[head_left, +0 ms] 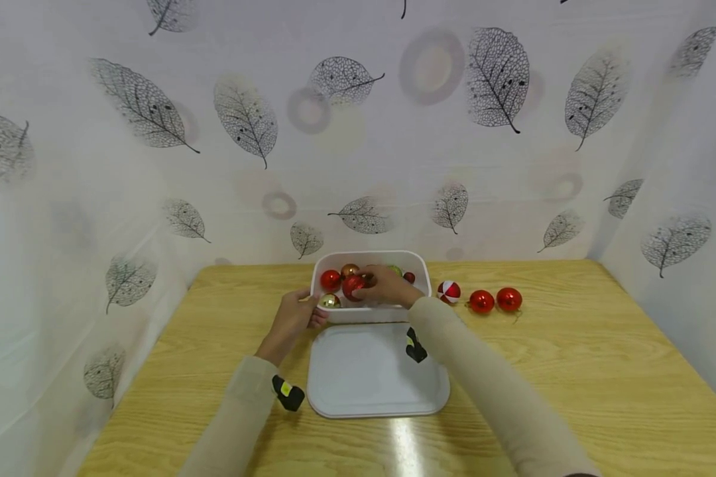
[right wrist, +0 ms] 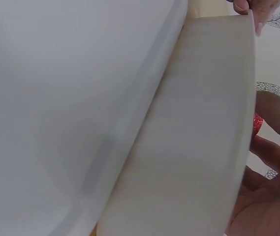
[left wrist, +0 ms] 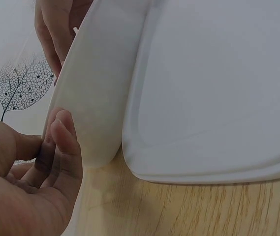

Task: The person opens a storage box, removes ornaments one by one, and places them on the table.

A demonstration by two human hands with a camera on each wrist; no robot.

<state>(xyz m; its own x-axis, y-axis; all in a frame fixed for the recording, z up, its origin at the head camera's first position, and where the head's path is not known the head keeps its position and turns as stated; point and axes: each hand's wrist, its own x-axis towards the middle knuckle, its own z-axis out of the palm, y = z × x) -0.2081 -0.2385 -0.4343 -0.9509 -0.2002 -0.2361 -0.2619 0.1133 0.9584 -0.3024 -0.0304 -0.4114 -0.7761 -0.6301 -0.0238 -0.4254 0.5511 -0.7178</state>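
Observation:
A white plastic box (head_left: 366, 316) stands at the back of the wooden table with several Christmas baubles inside. My left hand (head_left: 294, 315) pinches its rim at the left front corner; the thumb and fingers (left wrist: 63, 135) show up close in the left wrist view. Reaching over the front wall, my right hand (head_left: 388, 286) holds a red glittery bauble (head_left: 352, 288) inside the box. In the right wrist view the wall hides most of this bauble (right wrist: 257, 124). Around it lie a shiny red bauble (head_left: 330, 280), a copper one (head_left: 349, 269), a gold one (head_left: 330, 301) and a green one (head_left: 396, 269).
A flat white lid (head_left: 376, 371) lies on the table (head_left: 573, 371) directly in front of the box. To the box's right are a red-and-white bauble (head_left: 449, 291) and two red baubles (head_left: 481, 301). Leaf-patterned fabric (head_left: 358, 165) hangs behind the table.

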